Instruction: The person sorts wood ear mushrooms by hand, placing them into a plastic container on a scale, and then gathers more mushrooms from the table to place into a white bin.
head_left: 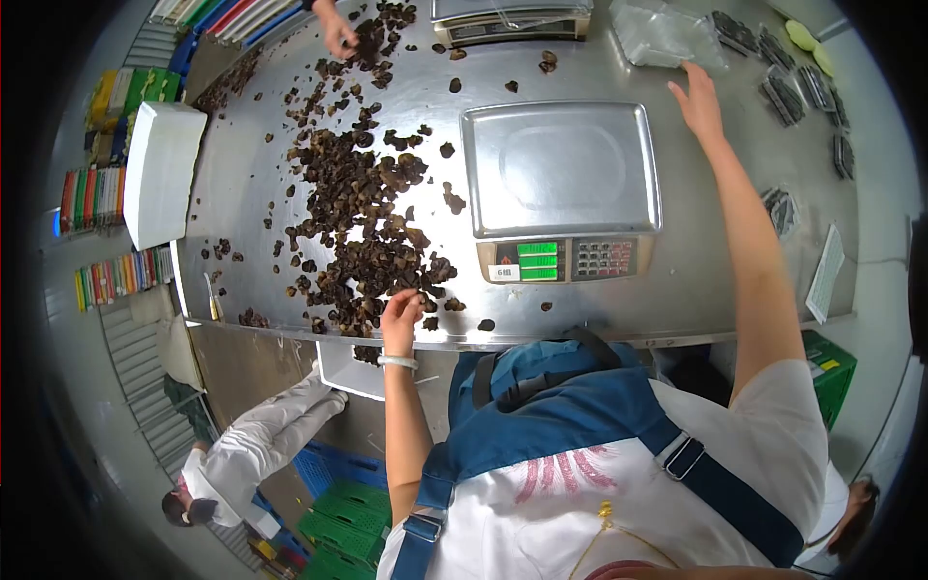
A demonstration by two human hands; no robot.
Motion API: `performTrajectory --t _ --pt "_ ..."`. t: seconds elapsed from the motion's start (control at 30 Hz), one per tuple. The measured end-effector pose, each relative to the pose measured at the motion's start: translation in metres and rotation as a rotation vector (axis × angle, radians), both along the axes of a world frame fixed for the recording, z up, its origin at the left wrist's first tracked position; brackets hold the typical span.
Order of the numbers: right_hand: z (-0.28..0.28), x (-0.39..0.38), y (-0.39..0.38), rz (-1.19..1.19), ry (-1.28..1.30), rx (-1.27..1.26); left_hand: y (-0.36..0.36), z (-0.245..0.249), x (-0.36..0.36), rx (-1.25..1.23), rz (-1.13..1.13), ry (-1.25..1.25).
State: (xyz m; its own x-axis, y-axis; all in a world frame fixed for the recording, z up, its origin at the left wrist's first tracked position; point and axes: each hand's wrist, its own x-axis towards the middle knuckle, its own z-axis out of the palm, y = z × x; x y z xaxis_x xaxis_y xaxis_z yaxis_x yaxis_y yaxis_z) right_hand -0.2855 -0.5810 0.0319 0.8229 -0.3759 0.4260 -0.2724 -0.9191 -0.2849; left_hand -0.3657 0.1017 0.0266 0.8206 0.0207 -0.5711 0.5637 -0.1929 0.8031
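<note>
Dark brown, curled mushroom-like pieces [358, 193] lie in a loose heap on the steel table [580, 314]. At the heap's near edge is my left hand [402, 314], its fingers curled together by some pieces; what they hold, if anything, is too small to make out. My right hand [698, 100] reaches to the far right with fingers spread, close to the clear plastic trays [665, 37], and holds nothing. Between my arms stands a digital scale [561, 169] with a bare metal plate and a lit green display.
Another person's hand [336, 34] touches pieces at the far end. A second scale [510, 21] stands beyond mine. Packed dark trays [783, 95] lie at the right. A white foam box [162, 174] is at the left, and a person in white [251, 445] is beyond the table edge.
</note>
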Motion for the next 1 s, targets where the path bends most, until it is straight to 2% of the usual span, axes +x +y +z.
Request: performTrajectory --t 0.1,0.2,0.3,0.4,0.47,0.53,0.6,0.67,0.73,0.8,0.87,0.9,0.97,1.0 --pt "-0.022 0.051 -0.028 0.045 0.175 -0.306 0.012 0.000 -0.018 0.009 0.082 0.036" --pt "-0.047 0.075 -0.057 0.147 0.379 -0.321 0.018 -0.005 -0.032 0.064 0.121 0.094" --pt "-0.025 0.081 -0.059 0.273 0.511 -0.396 0.011 -0.009 -0.035 0.070 0.112 0.136" --pt "-0.034 0.074 -0.073 0.333 0.448 -0.303 -0.005 -0.008 -0.029 0.087 0.035 0.131" --pt "-0.037 0.072 -0.086 0.461 0.403 -0.336 0.000 -0.025 -0.030 0.049 -0.021 0.086" --pt "-0.014 0.062 -0.073 0.453 0.422 -0.355 -0.004 -0.027 -0.028 0.061 -0.084 0.066" --pt "-0.013 0.050 -0.072 0.418 0.254 -0.255 -0.009 -0.025 -0.027 0.096 -0.115 0.089" --pt "0.012 0.045 -0.054 0.155 0.279 -0.067 -0.009 -0.027 -0.029 0.087 -0.113 0.061" --pt "0.057 0.032 -0.008 0.178 -0.008 0.043 -0.003 -0.028 -0.033 0.072 -0.106 0.075" --pt "0.072 0.012 0.037 0.486 -0.189 -0.156 0.011 -0.029 -0.037 0.135 -0.054 -0.007" --pt "0.078 -0.023 0.094 0.820 -0.033 -0.086 0.033 -0.047 -0.034 0.209 0.057 -0.173" --pt "0.063 -0.039 0.113 0.866 0.145 -0.102 0.047 -0.045 -0.027 0.432 0.065 -0.225" --pt "0.071 -0.061 0.163 1.037 0.361 -0.194 0.076 -0.033 -0.008 0.652 0.138 -0.296" --pt "0.068 -0.068 0.174 1.017 0.396 -0.246 0.106 -0.048 0.000 0.769 0.131 -0.382"
